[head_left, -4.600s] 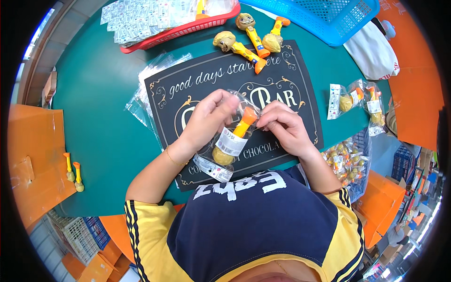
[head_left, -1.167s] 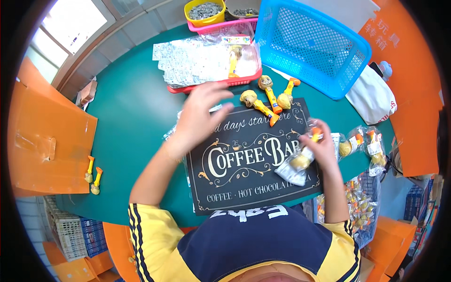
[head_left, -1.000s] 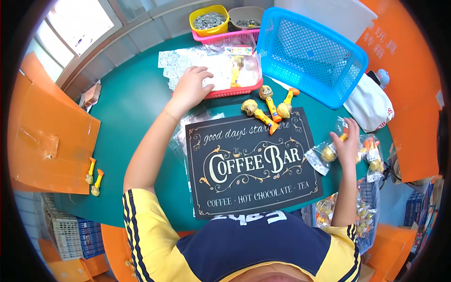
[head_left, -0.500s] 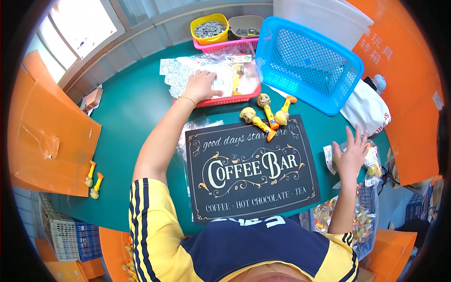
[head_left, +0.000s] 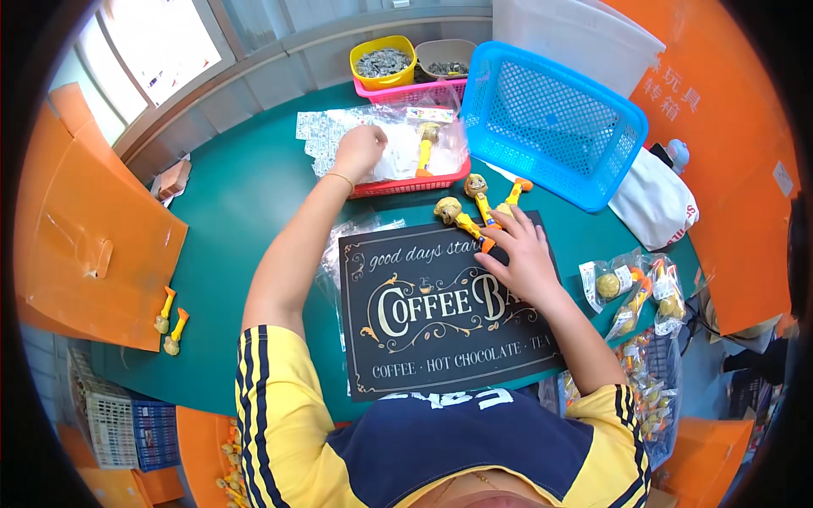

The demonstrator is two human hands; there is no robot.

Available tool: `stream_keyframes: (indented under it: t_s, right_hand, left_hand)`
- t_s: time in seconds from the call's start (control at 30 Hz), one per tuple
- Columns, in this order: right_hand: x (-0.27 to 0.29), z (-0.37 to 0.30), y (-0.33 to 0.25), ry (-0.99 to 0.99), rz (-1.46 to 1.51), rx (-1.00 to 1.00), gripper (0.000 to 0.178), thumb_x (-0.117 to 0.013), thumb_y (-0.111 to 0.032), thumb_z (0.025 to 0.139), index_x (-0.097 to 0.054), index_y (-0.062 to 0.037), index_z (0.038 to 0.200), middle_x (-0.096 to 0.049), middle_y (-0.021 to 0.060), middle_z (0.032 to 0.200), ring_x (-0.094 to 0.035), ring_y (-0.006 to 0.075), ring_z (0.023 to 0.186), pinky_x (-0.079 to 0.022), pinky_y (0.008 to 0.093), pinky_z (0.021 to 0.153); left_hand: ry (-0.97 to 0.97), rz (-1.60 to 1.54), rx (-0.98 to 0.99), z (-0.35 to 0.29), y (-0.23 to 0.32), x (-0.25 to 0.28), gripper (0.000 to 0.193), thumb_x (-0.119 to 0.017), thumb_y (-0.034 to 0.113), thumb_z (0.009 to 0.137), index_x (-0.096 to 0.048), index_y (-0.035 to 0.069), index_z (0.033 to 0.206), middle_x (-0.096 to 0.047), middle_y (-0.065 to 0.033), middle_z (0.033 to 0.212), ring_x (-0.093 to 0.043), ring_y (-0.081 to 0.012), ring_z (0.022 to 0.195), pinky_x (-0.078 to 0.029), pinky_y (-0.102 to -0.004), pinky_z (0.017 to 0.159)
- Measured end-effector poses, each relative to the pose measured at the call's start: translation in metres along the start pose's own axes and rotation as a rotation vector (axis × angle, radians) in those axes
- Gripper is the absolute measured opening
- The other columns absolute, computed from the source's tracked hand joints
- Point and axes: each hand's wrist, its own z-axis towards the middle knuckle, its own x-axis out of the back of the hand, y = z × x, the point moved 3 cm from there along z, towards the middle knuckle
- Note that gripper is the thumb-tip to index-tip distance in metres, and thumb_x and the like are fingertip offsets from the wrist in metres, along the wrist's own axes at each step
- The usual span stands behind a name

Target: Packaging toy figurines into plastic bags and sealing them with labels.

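My left hand (head_left: 361, 152) is over a red basket (head_left: 415, 185) at the far side of the table. Its fingers are curled closed at the printed paper slips (head_left: 315, 127) and clear plastic bags; what they pinch is hidden. A yellow toy figure (head_left: 425, 152) lies in that basket. My right hand (head_left: 527, 258), fingers apart, hovers at a black placemat's (head_left: 449, 356) far right corner. Beside its fingertips lie three stick-shaped toy figures with round heads: one on the left (head_left: 457, 218), one in the middle (head_left: 478, 195), one on the right (head_left: 515, 193). Whether it touches them I cannot tell.
Several bagged toys (head_left: 631, 288) lie at the right table edge, above a bin of more (head_left: 652, 389). A blue basket (head_left: 584, 190) leans behind, near a white cloth bag (head_left: 652, 203). A yellow tub (head_left: 394, 80) stands at the back. Two toys (head_left: 174, 334) lie left, beside an orange box (head_left: 102, 254).
My right hand has moved left from the bagged toys to the loose figures on the placemat. My left hand's fingers, spread before, have curled closed over the paper slips.
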Motion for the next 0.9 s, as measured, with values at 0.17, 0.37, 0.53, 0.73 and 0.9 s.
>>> stream_keyframes:
  t_s: [0.17, 0.37, 0.53, 0.73, 0.9]
  right_hand:
    - [-0.029, 0.016, 0.012, 0.033, 0.074, -0.001, 0.046, -0.072, -0.034, 0.081, -0.06, -0.0108, 0.12, -0.052, 0.0066, 0.134, -0.037, 0.0302, 0.134, -0.036, 0.0478, 0.103]
    - [-0.031, 0.01, 0.009, 0.171, -0.162, 0.049, 0.032, -0.073, -0.024, 0.076, -0.064, -0.0124, 0.105, -0.058, 0.003, 0.11, -0.043, 0.0256, 0.126, -0.037, 0.0499, 0.094]
    - [-0.024, 0.014, 0.007, 0.155, -0.201, 0.027, 0.022, -0.071, -0.022, 0.076, -0.065, -0.0128, 0.095, -0.058, 0.001, 0.098, -0.052, 0.0231, 0.104, -0.044, 0.0391, 0.071]
    - [-0.021, 0.015, 0.014, 0.164, -0.025, -0.024, 0.027, -0.07, -0.024, 0.08, -0.063, -0.0083, 0.101, -0.062, 0.0066, 0.097, -0.058, 0.0283, 0.096, -0.047, 0.0398, 0.072]
    - [-0.015, 0.003, 0.011, -0.031, 0.896, -0.3, 0.032, -0.061, -0.027, 0.093, -0.056, -0.0051, 0.115, -0.062, 0.0059, 0.092, -0.062, 0.0158, 0.087, -0.049, 0.0303, 0.074]
  left_hand:
    - [0.303, -0.431, -0.002, -0.026, 0.009, 0.082, 0.033, -0.07, 0.014, 0.079, -0.059, 0.006, 0.11, -0.063, -0.0085, 0.095, -0.064, -0.0195, 0.083, -0.05, -0.0299, 0.077]
    - [0.079, -1.399, 0.215, -0.148, 0.041, 0.108, 0.036, -0.066, 0.003, 0.085, -0.052, 0.004, 0.118, -0.061, -0.0075, 0.102, -0.061, -0.0129, 0.089, -0.053, -0.0279, 0.076]
    - [-0.175, -1.665, 0.572, -0.251, 0.028, 0.042, 0.027, -0.062, -0.002, 0.087, -0.053, 0.004, 0.111, -0.062, -0.0057, 0.097, -0.063, -0.0108, 0.074, -0.059, -0.0292, 0.064]
    - [-0.032, -0.569, 0.217, -0.285, 0.035, 0.028, 0.035, -0.069, 0.003, 0.08, -0.057, 0.005, 0.113, -0.06, -0.0073, 0.105, -0.059, -0.0214, 0.094, -0.048, -0.0325, 0.084]
    - [0.149, -0.182, -0.168, -0.267, 0.072, 0.042, 0.03, -0.071, 0.006, 0.075, -0.064, 0.008, 0.104, -0.059, -0.0093, 0.109, -0.052, -0.031, 0.106, -0.041, -0.0403, 0.093]
